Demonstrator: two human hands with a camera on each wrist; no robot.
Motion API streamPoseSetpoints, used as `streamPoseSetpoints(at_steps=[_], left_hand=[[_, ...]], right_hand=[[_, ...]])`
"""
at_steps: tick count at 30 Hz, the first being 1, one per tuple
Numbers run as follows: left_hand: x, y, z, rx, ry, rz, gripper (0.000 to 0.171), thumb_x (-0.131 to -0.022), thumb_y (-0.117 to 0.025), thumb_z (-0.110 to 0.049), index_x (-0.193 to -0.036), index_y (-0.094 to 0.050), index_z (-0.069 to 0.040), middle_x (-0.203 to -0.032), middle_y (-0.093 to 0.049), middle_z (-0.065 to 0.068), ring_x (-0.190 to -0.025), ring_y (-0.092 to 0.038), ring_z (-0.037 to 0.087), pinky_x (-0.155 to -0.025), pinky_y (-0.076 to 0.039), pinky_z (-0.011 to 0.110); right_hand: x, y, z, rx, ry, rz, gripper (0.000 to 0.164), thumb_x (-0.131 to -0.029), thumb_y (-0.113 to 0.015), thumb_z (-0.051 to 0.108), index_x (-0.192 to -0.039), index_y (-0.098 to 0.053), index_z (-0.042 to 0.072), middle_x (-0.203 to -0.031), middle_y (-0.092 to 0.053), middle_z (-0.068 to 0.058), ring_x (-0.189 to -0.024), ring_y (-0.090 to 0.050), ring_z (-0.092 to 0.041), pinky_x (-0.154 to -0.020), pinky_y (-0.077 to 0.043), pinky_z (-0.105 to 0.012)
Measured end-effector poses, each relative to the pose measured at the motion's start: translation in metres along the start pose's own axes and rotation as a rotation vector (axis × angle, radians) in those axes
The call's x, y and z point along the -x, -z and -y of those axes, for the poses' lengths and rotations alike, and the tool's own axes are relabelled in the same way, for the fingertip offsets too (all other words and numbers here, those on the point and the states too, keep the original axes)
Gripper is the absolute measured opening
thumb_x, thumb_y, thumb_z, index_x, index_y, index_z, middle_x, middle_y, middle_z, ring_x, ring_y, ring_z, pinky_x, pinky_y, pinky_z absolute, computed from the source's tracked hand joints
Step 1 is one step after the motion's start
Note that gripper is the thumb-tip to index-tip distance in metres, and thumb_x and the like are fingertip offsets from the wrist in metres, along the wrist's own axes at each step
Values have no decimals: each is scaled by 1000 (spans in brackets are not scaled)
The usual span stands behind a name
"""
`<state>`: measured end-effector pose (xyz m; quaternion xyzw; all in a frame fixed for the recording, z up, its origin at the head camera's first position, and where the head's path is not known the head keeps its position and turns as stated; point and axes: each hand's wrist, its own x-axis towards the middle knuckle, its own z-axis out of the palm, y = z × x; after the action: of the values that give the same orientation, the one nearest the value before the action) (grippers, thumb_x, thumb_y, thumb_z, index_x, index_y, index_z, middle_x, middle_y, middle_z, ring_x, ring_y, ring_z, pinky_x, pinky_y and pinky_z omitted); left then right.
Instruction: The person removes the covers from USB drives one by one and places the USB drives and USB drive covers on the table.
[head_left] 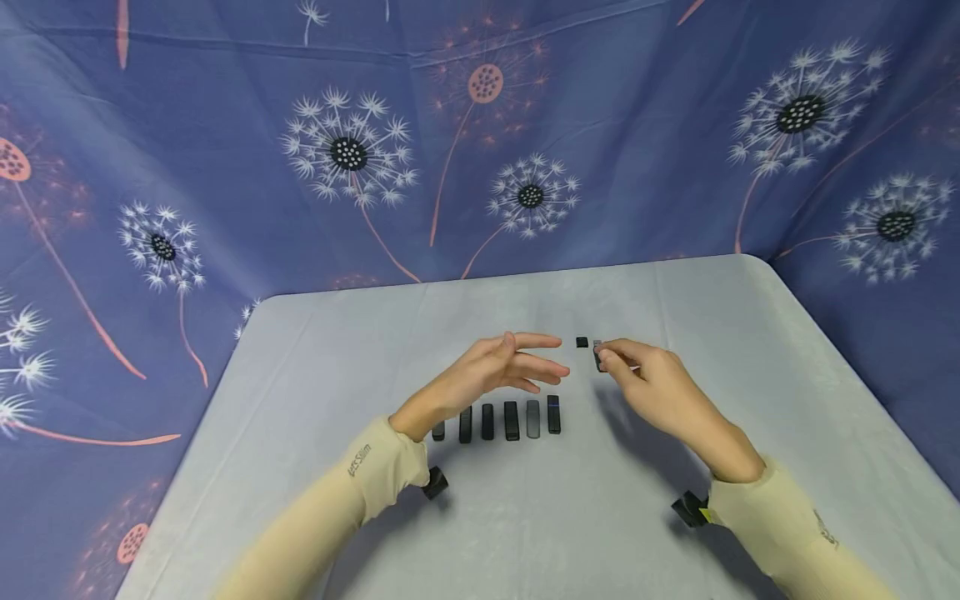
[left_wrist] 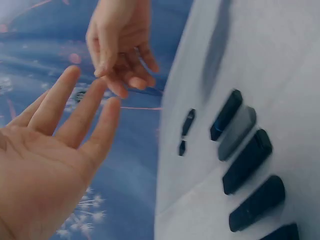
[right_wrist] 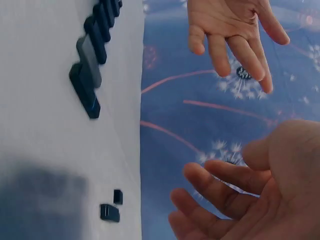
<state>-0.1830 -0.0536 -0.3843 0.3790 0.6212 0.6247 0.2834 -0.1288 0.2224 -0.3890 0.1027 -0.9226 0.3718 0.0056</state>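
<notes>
Table edge (head_left: 525, 279), hands (head_left: 504, 363) (head_left: 656, 387) apart, stick (left_wrist: 188, 121) apparently below

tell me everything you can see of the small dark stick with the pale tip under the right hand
The small, dark, oblong stick looks like hard plastic, with a paler, metal-looking tip at its far end in the head view. It lies on the pale grey tabletop, near but apart from a small black block. In the head view the right hand partly covers it; the left wrist view shows that hand above, not touching. Markings are too small to read.
</notes>
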Motion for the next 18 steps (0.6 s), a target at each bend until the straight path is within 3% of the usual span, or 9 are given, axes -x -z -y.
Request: streamPoseSetpoints(at_steps=[4, 8, 14, 18], left_hand=[[10, -6, -4, 58, -38, 30, 95, -100, -21, -75, -154, -41, 0, -139, -60, 30, -127, -63, 38, -106, -51, 53], [23, -9, 0, 174, -88, 72, 101, -100, -15, -76, -154, -37, 6, -139, -57, 35, -129, -62, 40, -106, -49, 59], [40, -5, 12, 449, -127, 193, 100, -97, 1, -78, -157, -41, -8, -142, -64, 10, -133, -60, 33, -109, -46, 55], [47, -2, 20, 639, -156, 296, 100, -96, 5, -78, -157, -40, -13, -145, -61, 9, -135, -57, 32, -111, -45, 49]], right_hand=[[9, -2, 8, -27, -2, 8, 45, -114, -37, 35, -132, -67, 7, -111, -75, -12, -109, -71, -34, -86, -56, -51], [16, -10, 10, -55, -30, 59, 45, -113, -38, 38, -131, -66, 10, -112, -75, -11, -108, -71, -31, -83, -55, -44], [20, -24, 7, -36, -11, 105, 38, -110, -49, 35, -127, -69, 7, -115, -75, -9, -103, -70, -24, -79, -56, -40], [19, -34, 4, -8, 23, 107, 34, -108, -56, 31, -122, -71, 4, -112, -75, -5, -99, -69, -19, -80, -56, -38]])
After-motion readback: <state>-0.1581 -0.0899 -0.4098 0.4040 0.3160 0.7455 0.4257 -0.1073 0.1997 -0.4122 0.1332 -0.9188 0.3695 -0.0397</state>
